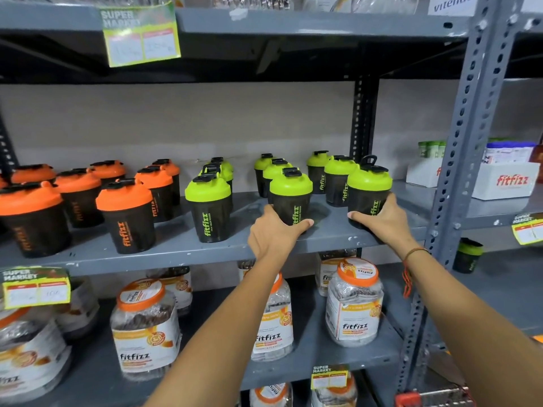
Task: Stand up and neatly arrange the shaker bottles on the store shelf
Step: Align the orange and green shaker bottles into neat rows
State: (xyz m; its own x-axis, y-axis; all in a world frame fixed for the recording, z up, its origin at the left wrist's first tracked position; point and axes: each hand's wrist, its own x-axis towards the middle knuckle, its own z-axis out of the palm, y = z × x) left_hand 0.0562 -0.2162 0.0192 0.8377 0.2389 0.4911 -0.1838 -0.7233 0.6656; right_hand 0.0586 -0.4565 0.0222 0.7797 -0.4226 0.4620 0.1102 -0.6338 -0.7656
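Note:
Black shaker bottles stand upright in rows on the grey middle shelf (182, 245): several with orange lids (125, 214) on the left, several with green lids (208, 208) from the middle to the right. My left hand (274, 233) grips the base of the front green-lidded shaker (291, 198) of the middle-right row. My right hand (382, 220) wraps the base of the front green-lidded shaker (369, 189) of the rightmost row, whose lid loop stands up. Both held shakers rest on the shelf near its front edge.
A perforated grey upright post (458, 160) stands just right of my right hand. Clear jars with orange lids (145, 324) fill the shelf below. White boxes (505, 180) and one more green-lidded shaker (468, 255) sit in the neighbouring bay. Price tags (35, 287) hang from shelf edges.

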